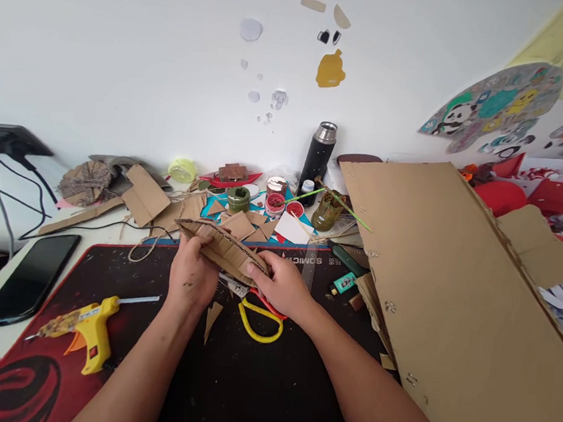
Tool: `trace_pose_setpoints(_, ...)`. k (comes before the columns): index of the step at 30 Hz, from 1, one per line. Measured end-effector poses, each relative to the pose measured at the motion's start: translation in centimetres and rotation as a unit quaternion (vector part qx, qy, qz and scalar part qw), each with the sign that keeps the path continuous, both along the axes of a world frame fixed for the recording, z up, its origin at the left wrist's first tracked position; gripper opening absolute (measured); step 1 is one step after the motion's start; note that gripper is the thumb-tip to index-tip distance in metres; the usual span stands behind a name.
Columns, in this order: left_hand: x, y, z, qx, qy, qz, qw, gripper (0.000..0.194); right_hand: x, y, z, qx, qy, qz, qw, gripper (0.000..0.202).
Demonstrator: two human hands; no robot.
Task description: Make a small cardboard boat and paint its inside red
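Between both hands is a narrow cardboard piece [229, 251], pointed at its left end and folded or layered along its length. My left hand [192, 272] grips it near the pointed end, thumb on top. At the other end, my right hand [284, 285] pinches it between thumb and fingers. Beneath the hands, scissors [262, 326] with one yellow and one red handle lie on the dark mat [253, 389], their blades partly covered. A thin cardboard scrap [212, 321] rests just left of the scissors. To the left lies a yellow hot glue gun [92, 332] with a glue stick in it.
A large cardboard sheet [431, 267] leans along the right side. Paint jars [238, 198], cardboard scraps [240, 225] and a black thermos [319, 151] crowd the back by the wall. A phone [30, 278] lies at left, near cables [38, 179]. A teal lighter [343, 283] sits right of the hands.
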State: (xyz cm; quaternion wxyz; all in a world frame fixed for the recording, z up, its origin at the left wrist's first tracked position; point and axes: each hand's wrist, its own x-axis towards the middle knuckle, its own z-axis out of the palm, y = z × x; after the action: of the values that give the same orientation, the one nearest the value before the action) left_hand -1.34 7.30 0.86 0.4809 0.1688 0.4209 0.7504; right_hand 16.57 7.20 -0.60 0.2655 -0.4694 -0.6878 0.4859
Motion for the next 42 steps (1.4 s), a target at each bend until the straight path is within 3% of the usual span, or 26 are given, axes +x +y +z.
trace_pose_setpoints(12,0.2,0.1,1.3,-0.063,-0.051,0.013,0.997,0.020,0.0,-0.2,0.6,-0.001,-0.006,0.008,1.000,0.025)
trace_pose_setpoints(22,-0.2,0.2,0.2,-0.033,-0.064,0.005,0.997,0.018,0.1,0.0,0.2,0.034,-0.016,0.003,0.999,0.028)
trace_pose_setpoints(29,0.1,-0.1,0.2,-0.014,-0.001,-0.006,1.000,0.022,0.1,-0.1,0.3,-0.018,0.008,0.011,1.000,0.026)
trace_pose_setpoints(34,-0.3,-0.4,1.0,0.032,0.081,0.028,0.996,0.029,0.2,0.0,0.5,-0.015,0.014,0.018,1.000,0.026)
trace_pose_setpoints(42,-0.6,-0.4,1.3,0.055,0.104,0.090,0.989,0.028,0.1,0.0,-0.3,-0.089,0.095,0.024,0.991,0.019)
